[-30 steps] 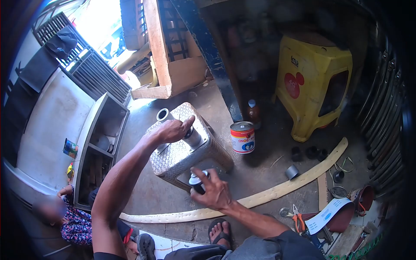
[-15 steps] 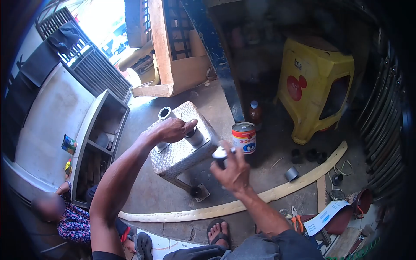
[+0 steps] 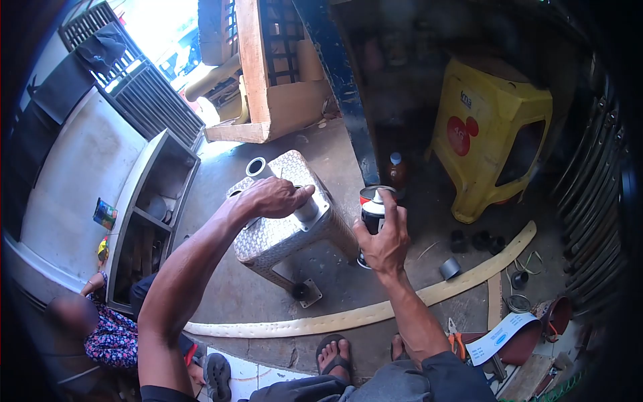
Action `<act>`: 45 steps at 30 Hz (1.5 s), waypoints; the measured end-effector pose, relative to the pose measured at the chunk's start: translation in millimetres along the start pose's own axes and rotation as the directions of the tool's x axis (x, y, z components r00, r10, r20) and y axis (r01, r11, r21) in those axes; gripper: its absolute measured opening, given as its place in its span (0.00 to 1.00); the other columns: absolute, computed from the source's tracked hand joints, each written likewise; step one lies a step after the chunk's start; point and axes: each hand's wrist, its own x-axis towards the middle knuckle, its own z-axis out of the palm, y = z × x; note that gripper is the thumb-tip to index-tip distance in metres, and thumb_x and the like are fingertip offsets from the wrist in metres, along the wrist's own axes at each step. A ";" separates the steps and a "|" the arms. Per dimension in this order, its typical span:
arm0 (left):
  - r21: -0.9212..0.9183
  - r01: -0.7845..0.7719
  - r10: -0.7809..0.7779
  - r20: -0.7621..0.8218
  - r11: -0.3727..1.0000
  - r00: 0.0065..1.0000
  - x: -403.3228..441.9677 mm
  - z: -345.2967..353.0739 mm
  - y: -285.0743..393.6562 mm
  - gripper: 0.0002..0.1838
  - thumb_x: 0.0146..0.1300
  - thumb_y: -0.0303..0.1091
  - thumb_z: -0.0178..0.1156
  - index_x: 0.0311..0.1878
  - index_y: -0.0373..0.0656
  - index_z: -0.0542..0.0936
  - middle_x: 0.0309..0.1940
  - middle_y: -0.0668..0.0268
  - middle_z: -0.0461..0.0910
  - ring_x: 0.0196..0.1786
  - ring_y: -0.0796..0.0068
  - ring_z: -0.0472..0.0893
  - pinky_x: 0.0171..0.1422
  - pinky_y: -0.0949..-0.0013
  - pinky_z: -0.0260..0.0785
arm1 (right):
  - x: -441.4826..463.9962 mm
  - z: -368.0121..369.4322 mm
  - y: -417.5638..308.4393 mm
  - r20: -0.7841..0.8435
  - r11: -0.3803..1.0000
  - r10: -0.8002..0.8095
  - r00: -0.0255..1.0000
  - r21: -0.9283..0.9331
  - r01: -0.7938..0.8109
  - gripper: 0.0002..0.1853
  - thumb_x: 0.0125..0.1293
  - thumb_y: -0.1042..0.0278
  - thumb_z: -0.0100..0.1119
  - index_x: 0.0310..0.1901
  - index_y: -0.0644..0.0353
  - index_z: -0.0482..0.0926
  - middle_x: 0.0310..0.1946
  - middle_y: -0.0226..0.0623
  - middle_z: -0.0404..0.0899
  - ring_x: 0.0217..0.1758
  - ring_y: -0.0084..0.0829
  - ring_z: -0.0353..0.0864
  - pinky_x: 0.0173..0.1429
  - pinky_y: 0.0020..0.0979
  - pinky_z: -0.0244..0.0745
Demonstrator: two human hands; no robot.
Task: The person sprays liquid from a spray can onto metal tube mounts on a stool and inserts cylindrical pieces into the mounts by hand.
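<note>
A woven-pattern stool [image 3: 258,242] with a silvery look stands on the floor before me. On its top are short metal tubes on flat plates, one standing tube [image 3: 258,169] at the back. My left hand [image 3: 278,196] reaches over the stool, its fingers closed at the rim of a nearer flanged metal tube [image 3: 308,212]. To the right of the stool, my right hand [image 3: 385,241] holds a spray can [image 3: 372,213] upright, with a finger at its white nozzle. Behind the spray can, a red glue tin [image 3: 366,193] is mostly hidden.
A plastic bottle [image 3: 396,171] and a yellow stool [image 3: 492,127] stand behind. A long pale strip [image 3: 415,303] curves across the floor, near a loose grey ring [image 3: 450,269], black caps and pliers [image 3: 457,340]. Another person [image 3: 110,338] sits at the left by a cabinet [image 3: 164,177].
My right hand has moved right and slightly up with the spray can, which now covers most of the glue tin. My left hand stays at the tube on the stool.
</note>
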 end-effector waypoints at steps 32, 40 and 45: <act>-0.159 -0.014 -0.028 -0.258 0.987 0.966 -16.6 -32.0 -7.2 0.41 0.82 0.67 0.38 0.53 0.41 0.91 0.40 0.56 0.92 0.45 0.59 0.90 0.58 0.56 0.79 | -61.7 28.7 -79.6 0.440 0.974 -0.191 0.877 0.196 0.114 0.41 0.59 0.55 0.74 0.75 0.32 0.69 0.52 0.47 0.72 0.43 0.48 0.87 0.37 0.46 0.88; -0.091 0.066 -0.089 -0.277 0.994 0.957 -4.1 4.4 1.5 0.43 0.82 0.65 0.42 0.28 0.31 0.83 0.23 0.41 0.81 0.31 0.44 0.84 0.44 0.42 0.73 | -9.1 -3.3 -26.7 0.080 1.000 -0.012 0.997 0.018 0.010 0.40 0.57 0.59 0.74 0.74 0.41 0.71 0.53 0.46 0.72 0.44 0.50 0.87 0.42 0.48 0.89; -0.144 0.057 -0.080 -0.159 0.988 0.984 5.9 25.6 7.6 0.47 0.80 0.69 0.35 0.39 0.31 0.88 0.36 0.33 0.85 0.43 0.34 0.87 0.55 0.42 0.77 | -14.5 -8.4 -18.0 0.117 0.999 0.027 0.993 0.037 -0.032 0.40 0.57 0.59 0.74 0.73 0.43 0.71 0.53 0.48 0.73 0.47 0.52 0.86 0.45 0.50 0.89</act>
